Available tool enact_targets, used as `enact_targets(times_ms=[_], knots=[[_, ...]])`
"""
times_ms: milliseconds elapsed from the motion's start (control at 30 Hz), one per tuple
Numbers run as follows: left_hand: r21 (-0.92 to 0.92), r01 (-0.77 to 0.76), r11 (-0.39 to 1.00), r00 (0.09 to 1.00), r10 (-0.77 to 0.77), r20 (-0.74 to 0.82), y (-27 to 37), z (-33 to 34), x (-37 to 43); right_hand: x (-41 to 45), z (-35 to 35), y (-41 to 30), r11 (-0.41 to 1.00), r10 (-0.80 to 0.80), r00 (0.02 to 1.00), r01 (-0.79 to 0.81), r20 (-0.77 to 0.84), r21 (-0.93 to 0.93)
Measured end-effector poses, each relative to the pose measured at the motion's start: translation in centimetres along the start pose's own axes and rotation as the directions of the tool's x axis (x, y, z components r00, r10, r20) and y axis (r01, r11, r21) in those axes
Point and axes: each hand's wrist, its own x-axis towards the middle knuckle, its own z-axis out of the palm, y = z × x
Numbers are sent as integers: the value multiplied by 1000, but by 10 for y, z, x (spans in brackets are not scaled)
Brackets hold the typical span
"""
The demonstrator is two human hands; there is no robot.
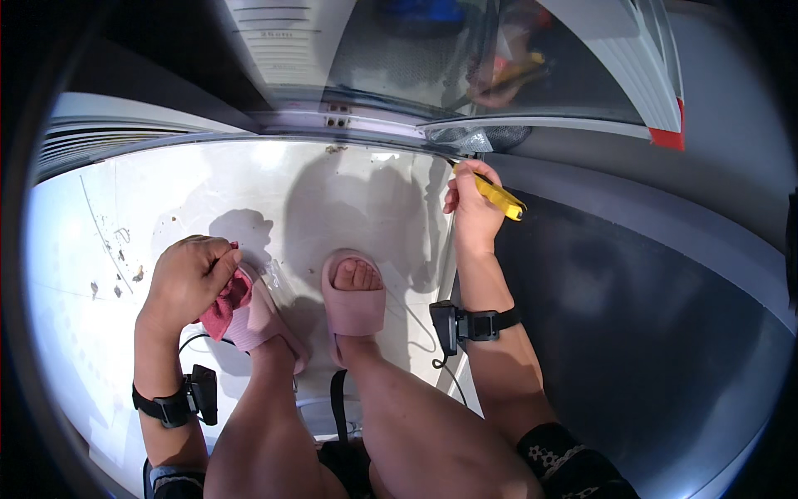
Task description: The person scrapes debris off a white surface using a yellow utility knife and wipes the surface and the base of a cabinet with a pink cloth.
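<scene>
A red cloth is bunched in my left hand, above the slipper at the left. My right hand grips a yellow utility knife. The knife's dark tip points up and left, close to the corner where the metal floor track meets the grey side panel. Beyond the track stands a glass panel, with a blurred reflection of a hand and a yellow tool in it. Whether the tip touches the track is too small to tell.
Pink slippers are on my feet on the pale floor. Bits of debris lie at the left. A dark glossy panel fills the right side. A white-framed panel edge with red tape juts out at upper right. Cables hang from both wrist devices.
</scene>
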Motion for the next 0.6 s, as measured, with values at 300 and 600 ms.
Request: enact_targets(times_ms=[300, 600], knots=[[16, 22, 1000, 999, -21, -28, -2, 1, -4, 16, -12, -12, 998, 28, 996, -33, -85, -57], [7, 46, 999, 999, -46, -22, 0, -2, -5, 21, 1, -29, 978, 20, 997, -35, -71, -208]])
